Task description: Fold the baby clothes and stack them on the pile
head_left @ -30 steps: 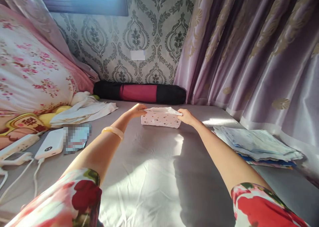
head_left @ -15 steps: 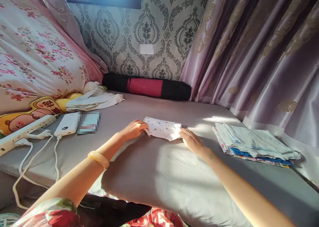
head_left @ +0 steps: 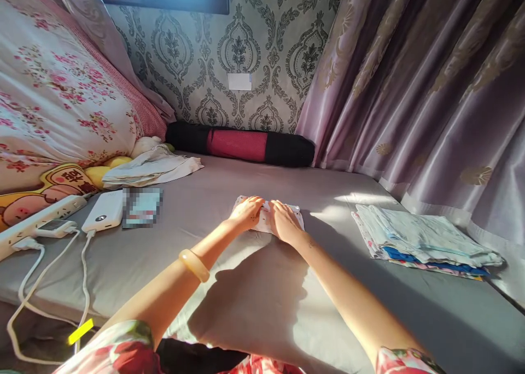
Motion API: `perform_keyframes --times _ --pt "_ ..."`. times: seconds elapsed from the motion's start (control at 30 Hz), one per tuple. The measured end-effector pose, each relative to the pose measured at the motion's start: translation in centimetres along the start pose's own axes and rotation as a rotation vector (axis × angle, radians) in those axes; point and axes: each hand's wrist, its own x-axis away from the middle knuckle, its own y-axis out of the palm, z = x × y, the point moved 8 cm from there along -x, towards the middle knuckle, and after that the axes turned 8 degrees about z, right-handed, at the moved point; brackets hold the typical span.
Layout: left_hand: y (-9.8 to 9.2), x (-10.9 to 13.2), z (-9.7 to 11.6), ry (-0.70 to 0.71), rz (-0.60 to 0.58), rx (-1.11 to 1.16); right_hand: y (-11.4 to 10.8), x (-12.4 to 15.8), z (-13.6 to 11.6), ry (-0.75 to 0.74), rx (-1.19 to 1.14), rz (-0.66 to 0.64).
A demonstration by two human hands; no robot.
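Two hands, the left hand [head_left: 248,210] and the right hand [head_left: 285,221], side by side, palms down. Each grip is open and pressed flat on one small folded white cloth [head_left: 266,205]. The cloth lies mid-bed [head_left: 246,286] on the grey sheet. Well apart to the right: stack of folded cloths [head_left: 422,240]. To the left: white power bank [head_left: 103,212].

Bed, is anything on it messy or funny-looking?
A little. The white cloth by the pillow lies rumpled, unlike the neat stack. White cables hang off the bed. The small cloth under the left hand and right hand looks tidy.
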Motion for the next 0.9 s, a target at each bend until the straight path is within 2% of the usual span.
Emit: perform_keyframes --times 0.1,0.3,0.47,0.63,0.9 --pt "2.2 -0.5 0.5 -0.001 -0.036 -0.033 2.0 -0.8 -0.9 0.06 0.015 -0.026" --pt "4.9 0.6 -1.9 -0.058 -0.082 -0.071 3.3 -0.4 -0.6 0.1 -0.027 -0.007" --pt "4.6 1.0 -2.8 -0.143 -0.106 -0.142 3.2 0.1 0.4 0.192 -0.037 -0.039" --pt "4.2 1.3 -3.2 -0.203 -0.162 -0.191 2.6 0.9 2.2 0.314 0.06 0.01" --pt "3.9 1.3 -2.9 -0.179 -0.149 -0.185 2.5 1.0 2.3 0.317 0.093 0.022"
